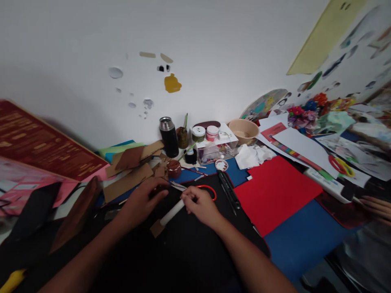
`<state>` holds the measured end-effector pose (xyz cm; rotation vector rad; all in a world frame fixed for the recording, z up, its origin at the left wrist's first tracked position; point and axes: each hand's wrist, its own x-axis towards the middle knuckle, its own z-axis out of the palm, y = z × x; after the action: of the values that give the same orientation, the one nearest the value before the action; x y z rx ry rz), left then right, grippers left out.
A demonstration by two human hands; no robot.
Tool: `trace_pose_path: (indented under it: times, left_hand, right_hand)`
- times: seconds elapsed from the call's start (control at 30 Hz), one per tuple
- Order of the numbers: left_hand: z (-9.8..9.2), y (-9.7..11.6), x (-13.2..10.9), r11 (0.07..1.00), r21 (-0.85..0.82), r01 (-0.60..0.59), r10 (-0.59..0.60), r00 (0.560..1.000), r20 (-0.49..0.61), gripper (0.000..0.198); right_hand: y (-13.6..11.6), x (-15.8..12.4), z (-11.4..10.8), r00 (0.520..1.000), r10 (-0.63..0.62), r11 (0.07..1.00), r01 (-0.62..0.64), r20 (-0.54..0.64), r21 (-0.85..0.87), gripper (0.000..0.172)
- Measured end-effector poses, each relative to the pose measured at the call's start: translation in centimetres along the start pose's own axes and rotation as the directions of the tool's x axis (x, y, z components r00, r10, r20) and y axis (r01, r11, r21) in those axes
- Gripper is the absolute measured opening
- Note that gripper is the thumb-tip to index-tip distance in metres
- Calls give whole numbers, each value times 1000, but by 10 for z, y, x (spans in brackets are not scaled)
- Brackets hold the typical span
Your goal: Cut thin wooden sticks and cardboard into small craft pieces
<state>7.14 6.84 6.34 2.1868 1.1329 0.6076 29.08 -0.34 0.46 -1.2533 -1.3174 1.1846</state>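
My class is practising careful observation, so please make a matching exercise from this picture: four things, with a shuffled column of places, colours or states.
Things
1. White roll
2. Flask
3. Bowl
4. Red sheet

Descriptions
A. Black, silver-topped
B. Lies flat, partly over the blue surface
C. Held by the right hand
D. Tan, near the wall

Pairs: 1-C, 2-A, 3-D, 4-B

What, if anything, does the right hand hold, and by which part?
The right hand grips the white stick near the end away from the brown cardboard.
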Motion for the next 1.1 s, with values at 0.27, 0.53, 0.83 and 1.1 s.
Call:
trace_pose_path:
  times: [0.27,0.53,0.83,1.1]
  left_hand:
    - [3,-6,-72,965,-206,165,-165,986,16,52]
    - [-8,1,-50,792,-589,161,-313,935,-166,36]
    - [-33,-5,-54,953,-270,133,-225,911,-346,29]
    - [-35,6,-36,996,-82,31,-55,950,-309,20]
  right_hand:
    - [-8,10,9,984,118,974,-88,-136,211,33]
    - [-25,19,41,989,132,935,-103,-65,340,32]
    - [-33,29,73,974,-47,999,51,221,-13,44]
    - [-21,32,85,959,-118,992,102,259,72,26]
